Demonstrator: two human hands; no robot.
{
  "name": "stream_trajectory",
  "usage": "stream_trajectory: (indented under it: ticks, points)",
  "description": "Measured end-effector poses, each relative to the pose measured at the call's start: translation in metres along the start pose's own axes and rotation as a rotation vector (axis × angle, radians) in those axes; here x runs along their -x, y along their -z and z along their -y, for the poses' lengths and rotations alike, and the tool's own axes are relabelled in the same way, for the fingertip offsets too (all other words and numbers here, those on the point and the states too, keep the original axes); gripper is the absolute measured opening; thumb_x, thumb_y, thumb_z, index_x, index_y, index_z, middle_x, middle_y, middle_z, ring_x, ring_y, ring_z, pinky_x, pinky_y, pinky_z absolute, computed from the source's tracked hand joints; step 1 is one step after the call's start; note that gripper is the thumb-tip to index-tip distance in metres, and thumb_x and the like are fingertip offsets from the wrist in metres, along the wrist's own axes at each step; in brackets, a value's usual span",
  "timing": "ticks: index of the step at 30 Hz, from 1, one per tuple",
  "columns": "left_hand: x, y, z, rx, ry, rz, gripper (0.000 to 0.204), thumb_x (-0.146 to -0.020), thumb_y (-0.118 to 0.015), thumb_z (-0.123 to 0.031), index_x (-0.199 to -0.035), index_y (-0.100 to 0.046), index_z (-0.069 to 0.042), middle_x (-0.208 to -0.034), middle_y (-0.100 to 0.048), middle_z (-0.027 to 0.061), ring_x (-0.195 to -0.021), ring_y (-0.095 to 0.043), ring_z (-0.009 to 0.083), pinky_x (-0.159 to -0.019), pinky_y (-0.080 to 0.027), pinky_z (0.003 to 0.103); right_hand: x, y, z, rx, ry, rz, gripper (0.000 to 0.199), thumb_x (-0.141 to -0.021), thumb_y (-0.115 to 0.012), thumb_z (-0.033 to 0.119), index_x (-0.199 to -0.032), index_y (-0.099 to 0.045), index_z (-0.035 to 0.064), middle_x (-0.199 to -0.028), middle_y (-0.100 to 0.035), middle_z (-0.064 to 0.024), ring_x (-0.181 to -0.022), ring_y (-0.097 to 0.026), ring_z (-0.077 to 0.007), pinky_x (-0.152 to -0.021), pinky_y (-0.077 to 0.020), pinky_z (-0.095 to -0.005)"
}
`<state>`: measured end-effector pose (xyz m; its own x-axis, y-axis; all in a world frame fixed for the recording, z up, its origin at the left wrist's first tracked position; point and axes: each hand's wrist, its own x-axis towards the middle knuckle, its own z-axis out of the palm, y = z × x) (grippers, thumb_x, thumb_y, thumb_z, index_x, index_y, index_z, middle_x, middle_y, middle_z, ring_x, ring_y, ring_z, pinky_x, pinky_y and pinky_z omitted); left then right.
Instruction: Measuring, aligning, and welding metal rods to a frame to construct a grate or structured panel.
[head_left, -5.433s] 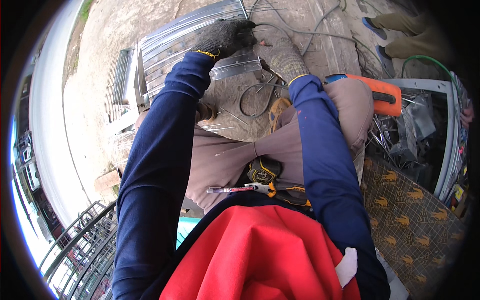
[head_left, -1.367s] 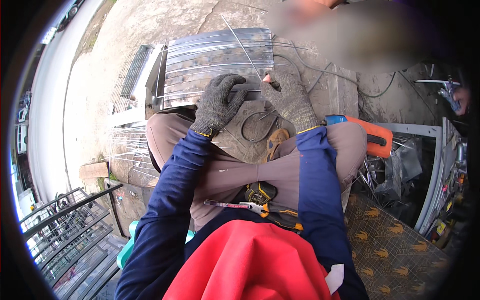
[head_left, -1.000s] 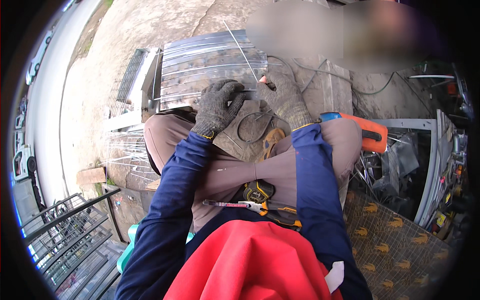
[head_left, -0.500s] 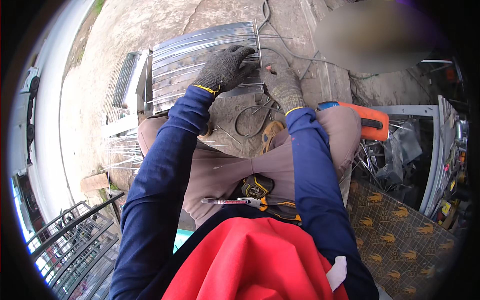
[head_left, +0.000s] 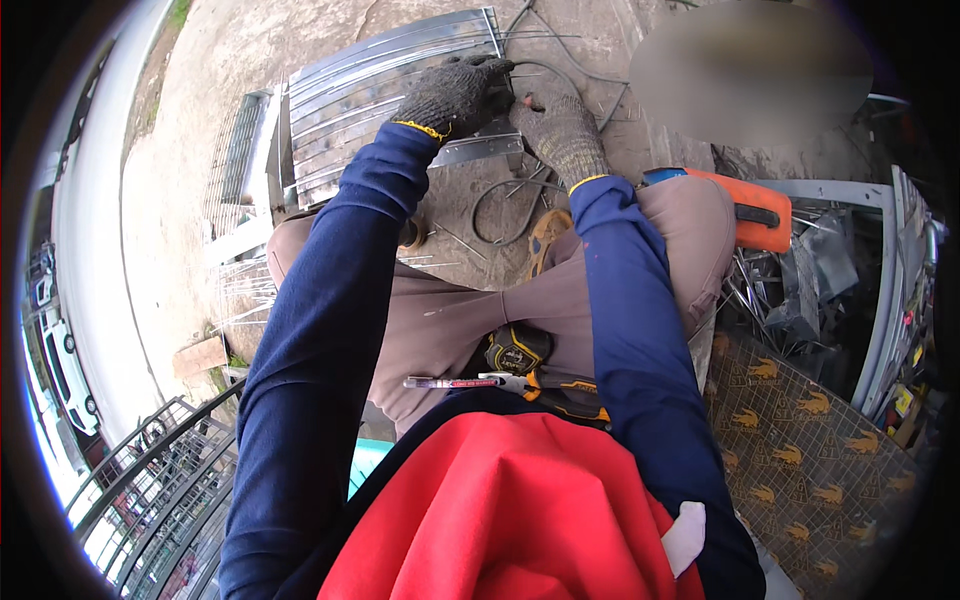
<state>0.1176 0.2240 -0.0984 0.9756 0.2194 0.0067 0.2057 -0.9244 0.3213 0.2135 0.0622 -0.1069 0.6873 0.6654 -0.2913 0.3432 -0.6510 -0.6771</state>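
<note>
A slightly bowed metal panel [head_left: 330, 105] with thin metal rods laid along it lies ahead of me. A thin crosswise rod [head_left: 492, 32] runs along its right end. My left hand [head_left: 455, 98], in a dark grey knitted glove, reaches over the panel to this end, its fingers bent and thumb close to them. My right hand [head_left: 562, 130], in a lighter grey-brown glove with a bare fingertip showing, is just beside it with thumb and fingers pinched together. Both hands meet near the crosswise rod. What lies between their fingers is hidden.
A cable [head_left: 480, 215] loops over the concrete past the panel. Right of my knee are an orange tool case [head_left: 765, 222] and metal scraps [head_left: 815, 270]. On my lap rest a tape measure [head_left: 518, 350] and a marker [head_left: 450, 382]. A black metal grille [head_left: 165, 490] stands lower left.
The view has shifted a little. My left hand has moved right relative to the panel, to its end rod. My right hand stays close beside it, still pinched.
</note>
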Motion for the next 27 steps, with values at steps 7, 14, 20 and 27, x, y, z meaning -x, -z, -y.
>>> stream_trajectory:
  ticks: [7, 14, 20, 27]
  points:
    - [-0.003, -0.006, 0.002, -0.088, -0.048, -0.014, 0.057, -0.094, -0.065, -0.042, -0.143, -0.053, -0.016, -0.135, -0.063, 0.0149, -0.118, -0.061, 0.0388, -0.101, -0.050, 0.048, -0.017, -0.006, -0.017, 0.032, -0.002, 0.012, 0.047, -0.087, -0.067, 0.043, -0.121, -0.070, 0.0102, -0.119, -0.070, -0.0179, -0.110, -0.067, -0.0350, -0.096, -0.0515, -0.0423]
    - [-0.003, -0.006, 0.006, -0.088, -0.055, 0.016, 0.058, -0.095, -0.063, -0.041, -0.146, -0.050, -0.017, -0.137, -0.061, 0.0139, -0.122, -0.058, 0.0398, -0.105, -0.046, 0.048, -0.016, -0.001, -0.013, 0.060, -0.023, 0.056, 0.047, -0.089, -0.064, 0.043, -0.123, -0.069, 0.0114, -0.121, -0.069, -0.0179, -0.112, -0.066, -0.0357, -0.098, -0.0511, -0.0424]
    - [-0.005, -0.008, 0.008, -0.064, -0.099, -0.021, 0.056, -0.096, -0.062, -0.041, -0.146, -0.050, -0.018, -0.138, -0.061, 0.0136, -0.120, -0.058, 0.0392, -0.106, -0.044, 0.047, -0.012, -0.001, -0.010, 0.055, 0.072, 0.028, 0.044, -0.091, -0.062, 0.041, -0.123, -0.069, 0.0111, -0.122, -0.068, -0.0190, -0.112, -0.065, -0.0378, -0.097, -0.0510, -0.0449]
    - [-0.004, -0.008, 0.011, -0.105, -0.170, -0.026, 0.056, -0.096, -0.061, -0.041, -0.146, -0.050, -0.018, -0.136, -0.062, 0.0137, -0.121, -0.059, 0.0383, -0.105, -0.045, 0.047, -0.015, -0.003, -0.013, 0.021, 0.034, 0.048, 0.041, -0.093, -0.061, 0.036, -0.127, -0.066, 0.0123, -0.126, -0.065, -0.0183, -0.115, -0.062, -0.0400, -0.098, -0.0498, -0.0457]
